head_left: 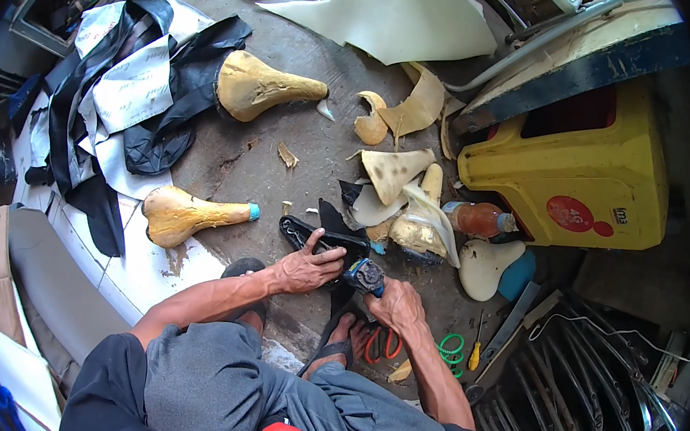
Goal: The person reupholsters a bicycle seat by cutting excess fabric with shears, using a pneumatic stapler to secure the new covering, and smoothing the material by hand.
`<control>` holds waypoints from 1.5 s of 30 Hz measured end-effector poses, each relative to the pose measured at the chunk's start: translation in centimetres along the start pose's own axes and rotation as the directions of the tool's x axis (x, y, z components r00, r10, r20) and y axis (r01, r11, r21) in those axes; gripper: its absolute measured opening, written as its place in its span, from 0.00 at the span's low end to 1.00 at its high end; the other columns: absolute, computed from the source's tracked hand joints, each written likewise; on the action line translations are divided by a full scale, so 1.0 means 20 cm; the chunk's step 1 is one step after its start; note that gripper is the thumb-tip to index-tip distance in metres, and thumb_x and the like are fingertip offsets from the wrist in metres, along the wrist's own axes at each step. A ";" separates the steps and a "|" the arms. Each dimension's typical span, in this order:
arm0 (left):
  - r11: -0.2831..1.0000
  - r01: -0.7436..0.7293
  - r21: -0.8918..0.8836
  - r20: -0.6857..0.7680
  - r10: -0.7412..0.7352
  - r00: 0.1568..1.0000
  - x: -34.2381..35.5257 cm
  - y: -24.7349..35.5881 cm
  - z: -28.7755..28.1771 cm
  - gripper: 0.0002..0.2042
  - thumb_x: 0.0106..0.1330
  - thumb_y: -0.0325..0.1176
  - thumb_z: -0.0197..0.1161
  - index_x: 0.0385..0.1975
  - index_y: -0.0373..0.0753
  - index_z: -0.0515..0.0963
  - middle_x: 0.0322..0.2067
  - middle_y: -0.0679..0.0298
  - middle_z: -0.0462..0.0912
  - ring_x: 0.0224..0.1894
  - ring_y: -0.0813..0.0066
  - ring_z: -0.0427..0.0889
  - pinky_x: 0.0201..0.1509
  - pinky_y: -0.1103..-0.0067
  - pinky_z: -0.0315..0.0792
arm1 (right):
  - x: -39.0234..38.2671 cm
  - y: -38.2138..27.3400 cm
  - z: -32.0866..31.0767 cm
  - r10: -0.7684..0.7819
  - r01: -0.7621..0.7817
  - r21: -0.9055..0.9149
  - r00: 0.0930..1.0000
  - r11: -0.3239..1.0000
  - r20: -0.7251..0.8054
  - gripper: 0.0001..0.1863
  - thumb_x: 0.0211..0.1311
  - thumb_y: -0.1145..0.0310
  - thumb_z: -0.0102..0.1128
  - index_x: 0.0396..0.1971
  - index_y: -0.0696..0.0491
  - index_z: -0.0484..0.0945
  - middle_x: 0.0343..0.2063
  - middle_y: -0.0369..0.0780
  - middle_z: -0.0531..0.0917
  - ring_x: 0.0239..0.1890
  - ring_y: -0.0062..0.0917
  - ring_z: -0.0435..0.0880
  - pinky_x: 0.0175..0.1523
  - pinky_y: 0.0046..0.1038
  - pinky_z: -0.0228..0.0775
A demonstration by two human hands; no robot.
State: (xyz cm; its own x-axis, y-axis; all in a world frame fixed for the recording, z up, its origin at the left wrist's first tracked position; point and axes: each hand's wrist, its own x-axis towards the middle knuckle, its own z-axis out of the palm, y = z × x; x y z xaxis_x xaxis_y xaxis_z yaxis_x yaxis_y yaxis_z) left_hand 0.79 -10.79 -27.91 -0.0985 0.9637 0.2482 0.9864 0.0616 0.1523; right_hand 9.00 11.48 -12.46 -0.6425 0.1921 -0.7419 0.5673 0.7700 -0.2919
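Near my feet, my left hand [310, 266] holds a black bicycle saddle [297, 231], its fingers spread across the upper side. Black cover material spreads out beyond the saddle. My right hand [398, 305] is wrapped round a blue-and-black tool that looks like a staple gun [367, 277]. The tool's head meets the saddle's right part, close to my left fingertips; the contact point is hidden. Orange-handled scissors [383, 345] lie beside my foot, below the right hand. A green coiled hose [451, 353] is just right of my right wrist.
Two yellow foam saddles [262, 87] lie left of centre, near a heap of black and white cover material [136, 80]. Foam scraps [395, 174], an orange-brown bottle [477, 219] and a yellow crate [569, 167] are right. A yellow screwdriver [475, 355] lies near metal tubes [569, 399].
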 end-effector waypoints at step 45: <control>0.961 0.277 0.012 0.191 -0.274 0.942 0.32 0.18 -0.07 0.09 0.59 0.36 0.59 0.32 0.42 0.85 0.38 0.61 0.80 0.58 0.57 0.70 0.65 0.46 0.49 | -0.82 0.78 0.82 0.676 -0.449 0.514 0.577 0.731 -0.458 0.18 0.50 0.59 0.66 0.38 0.54 0.83 0.25 0.52 0.84 0.34 0.53 0.85 0.40 0.47 0.74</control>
State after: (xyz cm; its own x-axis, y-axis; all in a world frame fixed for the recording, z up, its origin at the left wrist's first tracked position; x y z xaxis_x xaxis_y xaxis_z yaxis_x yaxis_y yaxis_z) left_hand 3.50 -4.73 -24.34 -0.3382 0.9410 0.0094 0.9220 0.3293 0.2036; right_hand 36.91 10.26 -14.73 -0.2232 0.9100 -0.3494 0.9679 0.1642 -0.1905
